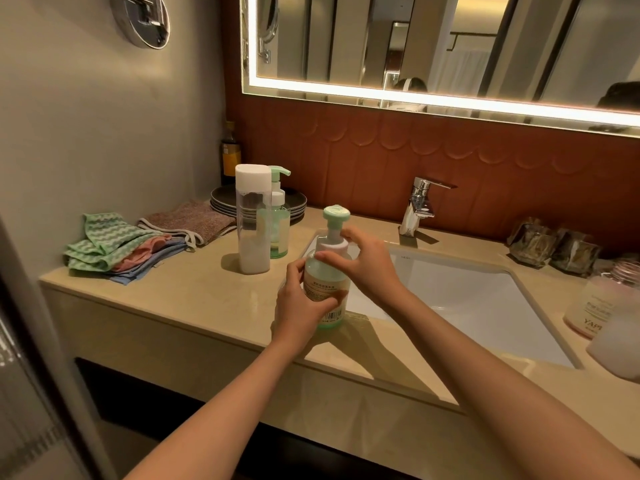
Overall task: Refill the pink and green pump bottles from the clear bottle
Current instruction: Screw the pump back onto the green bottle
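Observation:
A green pump bottle (327,271) with a green pump head and white collar stands on the beige counter (194,299) by the sink's left edge. My left hand (301,306) grips its body. My right hand (363,261) pinches the white collar below the pump head. Behind it a tall clear bottle (252,220) with a white cap holds white liquid in its lower part. A second green pump bottle (280,216) stands right behind the clear one. At the far right stands a pink bottle (602,303) with its neck bare of any pump.
A white sink (467,299) with a chrome tap (420,206) fills the counter's right half. Folded cloths (121,251) lie at the left, with stacked dark plates (225,202) and a dark bottle (231,154) behind. Two glass tumblers (554,247) and a blurred pale object (620,341) sit at the right.

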`<state>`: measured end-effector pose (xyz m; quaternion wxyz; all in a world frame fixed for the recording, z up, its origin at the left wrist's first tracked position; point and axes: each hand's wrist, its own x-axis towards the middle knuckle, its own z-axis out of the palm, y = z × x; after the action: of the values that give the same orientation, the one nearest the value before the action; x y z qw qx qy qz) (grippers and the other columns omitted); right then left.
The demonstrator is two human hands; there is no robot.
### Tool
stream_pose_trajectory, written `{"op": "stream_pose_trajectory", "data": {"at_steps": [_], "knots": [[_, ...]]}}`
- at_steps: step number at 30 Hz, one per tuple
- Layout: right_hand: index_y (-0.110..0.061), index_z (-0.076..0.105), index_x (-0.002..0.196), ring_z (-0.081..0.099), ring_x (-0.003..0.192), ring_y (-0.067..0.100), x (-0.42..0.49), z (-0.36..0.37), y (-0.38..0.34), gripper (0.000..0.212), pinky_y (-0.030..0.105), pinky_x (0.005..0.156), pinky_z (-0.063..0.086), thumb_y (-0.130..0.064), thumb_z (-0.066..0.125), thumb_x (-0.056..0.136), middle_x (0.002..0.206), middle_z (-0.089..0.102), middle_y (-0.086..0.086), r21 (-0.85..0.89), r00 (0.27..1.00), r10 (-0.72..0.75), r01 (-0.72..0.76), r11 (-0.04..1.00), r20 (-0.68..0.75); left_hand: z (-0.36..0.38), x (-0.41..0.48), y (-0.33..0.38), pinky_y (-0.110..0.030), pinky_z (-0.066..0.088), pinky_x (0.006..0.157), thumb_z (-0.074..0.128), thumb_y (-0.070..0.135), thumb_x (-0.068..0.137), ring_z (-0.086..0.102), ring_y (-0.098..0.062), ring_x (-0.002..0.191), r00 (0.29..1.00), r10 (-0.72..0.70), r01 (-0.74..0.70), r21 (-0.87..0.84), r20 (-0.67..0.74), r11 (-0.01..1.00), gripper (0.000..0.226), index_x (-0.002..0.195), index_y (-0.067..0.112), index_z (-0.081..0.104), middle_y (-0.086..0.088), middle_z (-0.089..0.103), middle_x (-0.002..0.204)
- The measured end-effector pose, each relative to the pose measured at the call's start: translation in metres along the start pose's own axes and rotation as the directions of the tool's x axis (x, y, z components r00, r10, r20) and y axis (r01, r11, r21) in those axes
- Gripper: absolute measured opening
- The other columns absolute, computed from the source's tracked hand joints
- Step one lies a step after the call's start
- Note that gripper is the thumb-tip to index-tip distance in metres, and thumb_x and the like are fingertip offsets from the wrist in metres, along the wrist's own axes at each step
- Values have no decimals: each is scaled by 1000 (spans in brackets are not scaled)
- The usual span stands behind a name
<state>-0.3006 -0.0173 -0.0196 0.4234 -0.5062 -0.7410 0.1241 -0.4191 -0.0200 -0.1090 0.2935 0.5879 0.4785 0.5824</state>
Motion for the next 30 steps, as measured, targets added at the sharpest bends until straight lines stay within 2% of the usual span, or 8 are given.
{"op": "stream_pose_trajectory", "data": {"at_steps": [2,4,8,11,17,24,28,30], "knots": [[-15,58,109,54,102,16,4,4,1,53,32,84,45,-52,70,73,110,63,1,-143,996,-22,10,990,-81,0,0,0,-36,50,94,81,22,67,51,-13,118,1000,4,-4,-2,2,1000,71,125,27,41,6,54,123],[-15,55,106,53,100,17,7,6,2,55,34,84,44,-54,70,71,107,61,1,-166,995,-34,17,986,-95,0,-1,1,-33,49,94,81,20,67,50,-14,119,1000,6,-6,-9,5,1000,69,124,28,41,6,54,123],[-17,50,123,54,108,14,3,5,1,50,31,87,48,-40,66,82,121,59,0,97,996,-14,5,995,91,-1,0,2,-32,48,95,81,19,68,49,-12,119,1000,-1,1,-21,14,1000,70,124,29,40,7,54,123],[-16,53,122,56,103,11,-2,8,3,42,31,86,51,-35,62,86,116,60,-3,162,997,-59,51,985,46,-4,1,3,-29,49,93,82,20,67,50,-10,118,999,2,-1,-27,32,1000,71,125,26,41,7,54,123],[-22,45,132,52,107,4,4,33,-3,51,7,79,35,-38,61,87,123,56,-8,218,999,-33,38,975,-26,-33,11,0,-30,50,91,81,18,70,54,-12,113,1000,2,-2,5,-7,1000,64,121,26,42,7,56,118],[-18,47,131,54,103,10,11,69,-10,47,18,81,39,-33,60,89,118,59,1,195,1000,7,-6,981,-8,-104,34,-12,-28,43,90,77,23,74,49,-9,110,992,-31,41,75,-124,996,69,130,19,38,2,53,127],[-14,47,130,54,102,10,15,86,-13,45,21,81,41,-30,60,90,120,58,2,206,998,62,-67,976,28,-124,46,-20,-34,42,95,74,28,76,48,-20,123,988,-47,70,157,-145,985,72,136,21,35,-2,51,135],[-14,48,130,55,102,11,16,90,-13,45,22,82,44,-30,59,90,121,58,3,210,997,75,-79,975,30,-126,47,-20,-41,39,100,72,35,77,40,-23,130,985,-34,74,238,-171,969,78,141,22,29,-4,41,143]]}}
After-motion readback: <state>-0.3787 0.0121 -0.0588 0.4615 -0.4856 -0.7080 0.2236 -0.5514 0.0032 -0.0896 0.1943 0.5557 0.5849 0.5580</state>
